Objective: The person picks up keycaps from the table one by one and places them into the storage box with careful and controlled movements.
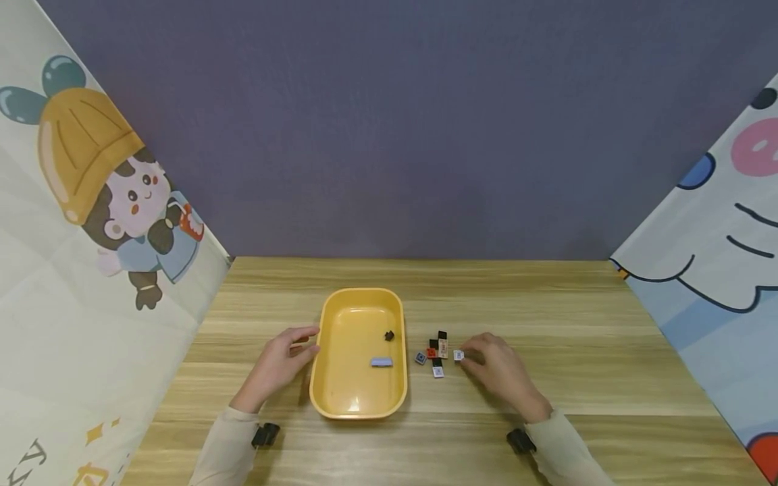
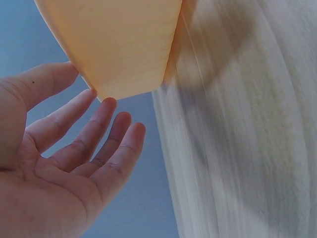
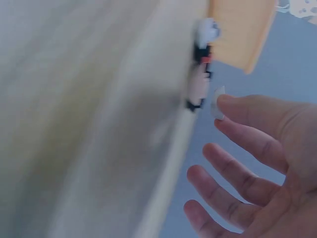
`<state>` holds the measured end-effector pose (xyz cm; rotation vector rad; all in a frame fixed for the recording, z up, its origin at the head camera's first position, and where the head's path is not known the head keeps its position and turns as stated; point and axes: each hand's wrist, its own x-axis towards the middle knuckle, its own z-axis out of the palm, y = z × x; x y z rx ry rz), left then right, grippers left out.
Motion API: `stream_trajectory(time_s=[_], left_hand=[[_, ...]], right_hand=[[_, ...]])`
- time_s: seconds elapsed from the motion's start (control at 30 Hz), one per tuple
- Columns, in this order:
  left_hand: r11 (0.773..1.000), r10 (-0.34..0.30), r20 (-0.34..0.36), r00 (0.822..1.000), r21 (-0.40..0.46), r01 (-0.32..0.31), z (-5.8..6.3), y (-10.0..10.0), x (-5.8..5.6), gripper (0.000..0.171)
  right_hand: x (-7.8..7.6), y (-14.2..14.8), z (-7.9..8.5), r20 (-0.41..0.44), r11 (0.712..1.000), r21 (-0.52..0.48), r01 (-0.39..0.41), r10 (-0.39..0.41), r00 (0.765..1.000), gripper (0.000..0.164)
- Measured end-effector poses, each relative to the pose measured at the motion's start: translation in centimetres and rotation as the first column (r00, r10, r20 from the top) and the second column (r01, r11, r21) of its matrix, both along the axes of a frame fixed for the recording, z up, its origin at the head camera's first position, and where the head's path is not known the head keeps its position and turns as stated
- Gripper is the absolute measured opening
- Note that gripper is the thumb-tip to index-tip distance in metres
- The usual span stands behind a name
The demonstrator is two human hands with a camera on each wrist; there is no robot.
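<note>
In the head view my left hand [image 1: 282, 361] is at the left side of the yellow tray [image 1: 315, 378], its fingers loosely spread. The left wrist view shows thumb and fingertips [image 2: 109, 103] right at the tray's rim. My right hand [image 1: 501, 371] pinches a small white square block [image 1: 458, 356] with a printed mark between thumb and index finger. The right wrist view shows this white block [image 3: 218, 102] edge-on, the other fingers spread below. Just left of it on the table lies a small cluster of pieces: a red block [image 1: 431, 353], a beige block [image 1: 443, 348], black ones and another white block [image 1: 438, 372].
A grey-blue block [image 1: 421, 358] lies between tray and cluster. Inside the tray are a light-blue bar [image 1: 381, 362] and a small black piece [image 1: 389, 335]. The wooden table [image 1: 547, 304] ends at a dark blue panel [image 1: 413, 135], with printed cloths on both sides.
</note>
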<state>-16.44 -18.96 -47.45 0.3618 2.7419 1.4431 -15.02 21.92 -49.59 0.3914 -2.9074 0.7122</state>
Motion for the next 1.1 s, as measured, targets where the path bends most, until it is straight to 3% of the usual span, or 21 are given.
stream_trajectory(time_s=[0.27, 0.57, 0.93, 1.1], left_hand=[[1.000, 0.004, -0.006, 1.000, -0.008, -0.004, 0.1, 0.1, 0.1, 0.036], [1.000, 0.008, -0.004, 1.000, -0.014, -0.008, 0.1, 0.1, 0.1, 0.036], [1.000, 0.004, -0.004, 1.000, -0.008, -0.004, 0.0, 0.0, 0.1, 0.036], [1.000, 0.004, -0.005, 1.000, -0.007, -0.004, -0.1, -0.1, 0.0, 0.036]], right_hand=[[0.0, -1.2, 3.0, -0.140, 0.993, -0.083, -0.086, 0.073, 0.987, 0.023], [-0.2, -4.1, 5.6, -0.162, 0.981, -0.126, -0.147, 0.126, 0.979, 0.022], [-1.5, -8.5, 6.1, -0.129, 0.968, -0.135, -0.213, 0.196, 0.972, 0.021], [-2.2, -10.2, 5.8, -0.153, 0.954, -0.137, -0.267, 0.246, 0.957, 0.019]])
